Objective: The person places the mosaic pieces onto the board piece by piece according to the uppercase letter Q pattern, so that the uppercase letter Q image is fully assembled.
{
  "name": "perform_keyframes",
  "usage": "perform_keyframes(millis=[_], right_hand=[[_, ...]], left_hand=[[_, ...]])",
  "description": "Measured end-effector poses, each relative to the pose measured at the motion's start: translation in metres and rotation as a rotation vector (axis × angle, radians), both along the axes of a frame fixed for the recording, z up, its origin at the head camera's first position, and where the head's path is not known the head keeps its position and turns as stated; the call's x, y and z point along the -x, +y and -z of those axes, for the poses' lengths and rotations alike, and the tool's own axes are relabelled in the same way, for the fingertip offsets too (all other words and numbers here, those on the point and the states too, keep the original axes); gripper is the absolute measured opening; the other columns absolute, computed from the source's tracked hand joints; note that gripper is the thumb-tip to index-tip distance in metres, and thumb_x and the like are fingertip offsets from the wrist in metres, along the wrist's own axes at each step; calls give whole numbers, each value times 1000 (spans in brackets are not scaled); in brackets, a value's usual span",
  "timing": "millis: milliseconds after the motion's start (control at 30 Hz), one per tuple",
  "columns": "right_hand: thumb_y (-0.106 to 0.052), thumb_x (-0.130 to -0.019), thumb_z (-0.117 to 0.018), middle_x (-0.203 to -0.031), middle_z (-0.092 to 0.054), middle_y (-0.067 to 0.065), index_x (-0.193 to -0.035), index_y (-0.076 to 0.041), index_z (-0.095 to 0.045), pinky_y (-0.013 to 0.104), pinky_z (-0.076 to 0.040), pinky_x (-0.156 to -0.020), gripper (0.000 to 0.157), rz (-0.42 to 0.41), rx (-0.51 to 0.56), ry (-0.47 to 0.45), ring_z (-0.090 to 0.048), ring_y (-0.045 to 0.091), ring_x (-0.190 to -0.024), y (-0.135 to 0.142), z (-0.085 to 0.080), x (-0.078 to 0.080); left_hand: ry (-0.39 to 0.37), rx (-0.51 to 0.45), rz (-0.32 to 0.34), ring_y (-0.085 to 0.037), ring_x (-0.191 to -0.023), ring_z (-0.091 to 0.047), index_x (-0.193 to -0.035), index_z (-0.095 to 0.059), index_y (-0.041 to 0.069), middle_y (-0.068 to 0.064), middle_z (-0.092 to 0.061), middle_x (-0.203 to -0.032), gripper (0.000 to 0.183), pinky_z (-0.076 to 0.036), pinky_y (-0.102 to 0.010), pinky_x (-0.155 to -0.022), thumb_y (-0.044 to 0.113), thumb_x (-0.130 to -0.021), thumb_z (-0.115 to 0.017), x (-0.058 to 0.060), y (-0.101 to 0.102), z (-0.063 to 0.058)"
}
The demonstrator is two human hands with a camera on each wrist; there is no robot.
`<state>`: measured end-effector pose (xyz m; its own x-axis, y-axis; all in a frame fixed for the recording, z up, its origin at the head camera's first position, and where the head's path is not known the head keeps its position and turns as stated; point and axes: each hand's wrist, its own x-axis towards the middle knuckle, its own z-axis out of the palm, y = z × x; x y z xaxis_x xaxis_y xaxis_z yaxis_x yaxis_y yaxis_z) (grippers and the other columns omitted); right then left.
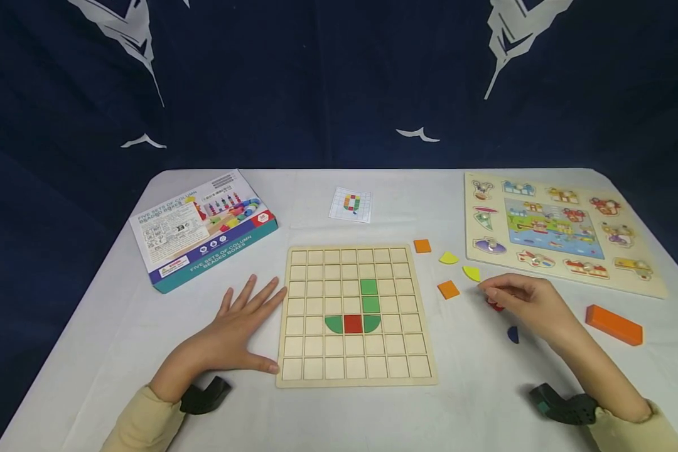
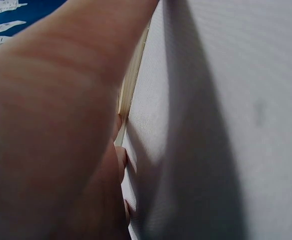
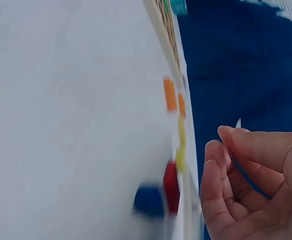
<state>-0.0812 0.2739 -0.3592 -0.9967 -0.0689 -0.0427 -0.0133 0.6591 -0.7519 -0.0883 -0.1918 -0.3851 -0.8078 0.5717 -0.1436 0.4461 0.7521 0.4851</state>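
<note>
In the head view my left hand rests with spread fingers, its fingertips and thumb at the left edge of a wooden grid board. The board holds two green squares, a red square and two green quarter-circles. My right hand is over a red piece, partly hiding it. Its thumb and fingertips come close together, with nothing visible between them. In the right wrist view the red piece lies on the cloth, apart from the loosely bent fingers.
Orange squares, yellow quarter-circles and a dark blue piece lie right of the board. Behind it is a pattern card. A box stands left, a picture puzzle and an orange block right.
</note>
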Motion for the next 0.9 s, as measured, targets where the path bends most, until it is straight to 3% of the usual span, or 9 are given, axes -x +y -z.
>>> perform_keyframes(millis=[167, 400, 567, 733, 900], right_hand=[[-23, -94, -59, -100, -67, 13, -112, 5, -64, 12, -47, -67, 33, 83, -11, -9, -60, 4, -77, 21, 7, -7], [-32, -91, -62, -97, -67, 14, -115, 2, -63, 11, -45, -63, 41, 134, -114, -53, -58, 6, -75, 30, 15, -8], [-32, -88, -66, -92, -65, 10, -115, 0, -64, 15, -43, -60, 42, 107, -175, -39, -54, 14, -74, 27, 17, -7], [-20, -84, -72, -80, -55, 6, -111, 0, -65, 21, -38, -54, 34, 65, -226, 24, -46, 20, -71, 21, 17, -4], [-9, -80, -75, -74, -51, 4, -105, -1, -63, 23, -36, -52, 29, 28, -236, 85, -44, 19, -67, 17, 18, -4]], left_hand=[[-9, 2, 0, -37, -137, 12, -150, -21, 16, -8, -9, -155, 119, 11, -64, -99, 61, -57, -79, 0, 1, -1], [-22, 10, 4, -35, -137, 13, -151, -20, 16, -7, -8, -155, 119, 11, -63, -99, 61, -58, -79, 1, 2, -1], [-22, 18, -1, -34, -138, 13, -151, -20, 17, -6, -8, -156, 119, 11, -63, -99, 62, -57, -78, 1, 2, -1], [-13, 19, -4, -35, -138, 13, -151, -20, 17, -6, -8, -156, 119, 10, -64, -99, 62, -57, -79, 1, 0, -1], [-10, 21, -4, -34, -138, 13, -151, -20, 18, -6, -8, -156, 120, 10, -63, -100, 62, -56, -79, 1, 0, 0]])
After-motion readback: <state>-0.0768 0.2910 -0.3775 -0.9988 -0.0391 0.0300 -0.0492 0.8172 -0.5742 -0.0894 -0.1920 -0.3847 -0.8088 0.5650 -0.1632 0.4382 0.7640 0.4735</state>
